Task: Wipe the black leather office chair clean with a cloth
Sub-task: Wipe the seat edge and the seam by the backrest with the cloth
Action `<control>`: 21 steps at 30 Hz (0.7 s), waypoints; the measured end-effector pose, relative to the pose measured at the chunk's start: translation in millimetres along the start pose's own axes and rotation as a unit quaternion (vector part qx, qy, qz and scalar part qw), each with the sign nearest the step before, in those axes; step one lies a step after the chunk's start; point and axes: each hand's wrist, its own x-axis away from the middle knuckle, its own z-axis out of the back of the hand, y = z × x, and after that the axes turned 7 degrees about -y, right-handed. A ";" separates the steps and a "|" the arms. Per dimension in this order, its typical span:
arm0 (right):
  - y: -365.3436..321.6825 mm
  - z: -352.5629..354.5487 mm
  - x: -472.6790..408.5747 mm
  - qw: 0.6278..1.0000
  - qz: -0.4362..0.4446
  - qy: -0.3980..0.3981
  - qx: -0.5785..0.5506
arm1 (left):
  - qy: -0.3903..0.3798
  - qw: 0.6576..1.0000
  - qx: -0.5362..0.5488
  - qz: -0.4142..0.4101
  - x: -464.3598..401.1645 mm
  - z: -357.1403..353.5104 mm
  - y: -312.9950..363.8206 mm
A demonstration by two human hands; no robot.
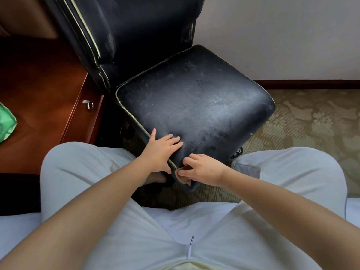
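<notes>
The black leather office chair stands in front of me, its scuffed, dusty seat (pixel 194 106) turned with one corner toward my knees and its backrest (pixel 136 26) at the upper left. My left hand (pixel 161 151) lies flat on the near seat edge, fingers straight on the leather and thumb down over the piping. At the nearest seat corner my right hand (pixel 200 168) has its fingers curled and pinches a worn, brownish patch of the leather. I see no cloth in either hand.
A reddish wooden desk (pixel 39 84) with a keyed drawer (pixel 88 104) stands left of the chair, a green crumpled item (pixel 6 123) on top. Patterned carpet (pixel 311 117) spreads right, a white wall behind. A caster (pixel 238 152) shows under the seat. I sit on white bedding (pixel 15 227).
</notes>
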 end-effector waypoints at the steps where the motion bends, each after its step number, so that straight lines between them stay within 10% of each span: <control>1: -1.0 -1.9 1.9 1.000 0.009 0.001 0.006 | -0.001 1.000 0.000 -0.001 -0.1 -0.1 -0.7; 21: -28.7 5.0 -10.2 0.993 -0.122 0.006 0.004 | 0.003 1.000 0.019 -0.009 -1.3 -3.0 -3.9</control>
